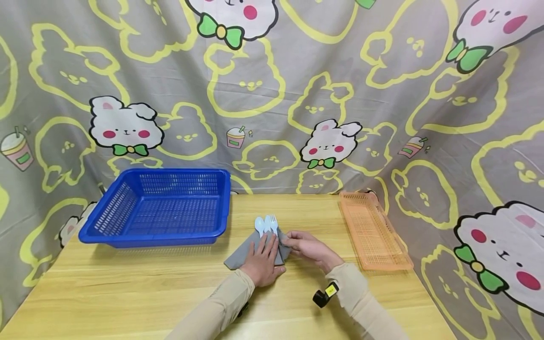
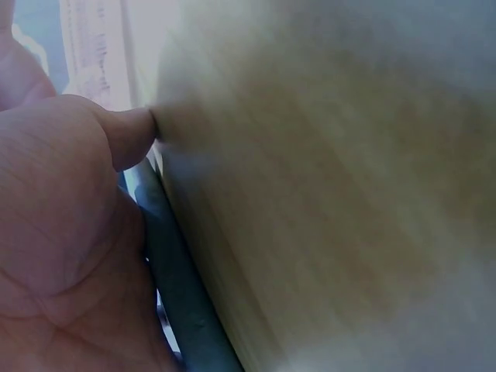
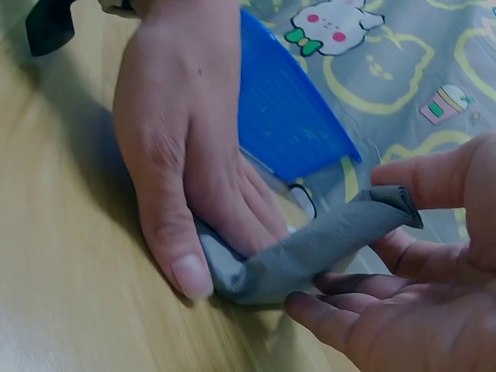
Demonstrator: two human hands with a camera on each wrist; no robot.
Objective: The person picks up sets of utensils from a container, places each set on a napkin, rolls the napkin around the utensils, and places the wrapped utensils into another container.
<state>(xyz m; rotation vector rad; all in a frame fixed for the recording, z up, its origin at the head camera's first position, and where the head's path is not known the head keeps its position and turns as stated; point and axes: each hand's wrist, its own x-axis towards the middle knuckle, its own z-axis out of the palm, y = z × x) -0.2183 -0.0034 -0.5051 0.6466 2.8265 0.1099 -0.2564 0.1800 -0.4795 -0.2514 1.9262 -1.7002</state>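
Observation:
A grey cloth napkin [image 1: 239, 255] lies folded on the table. Light blue cutlery sticks out of its top: a spoon [image 1: 259, 224], a fork [image 1: 274, 223] and a slim third piece [image 1: 267, 224] between them. My left hand [image 1: 262, 264] presses on the napkin and the handles with its fingers extended. At the napkin's right side, my right hand [image 1: 312, 246] pinches the cloth edge between thumb and fingers. The right wrist view shows this part of the grey napkin [image 3: 318, 246] rolled up and lifted. Parts of the handles are hidden under the left hand.
A blue plastic basket [image 1: 218, 226] stands at the left of the wooden table [image 1: 140, 293]. An orange shallow basket [image 1: 354, 236] lies at the right edge. Behind the table hangs a grey patterned curtain [image 1: 272, 118].

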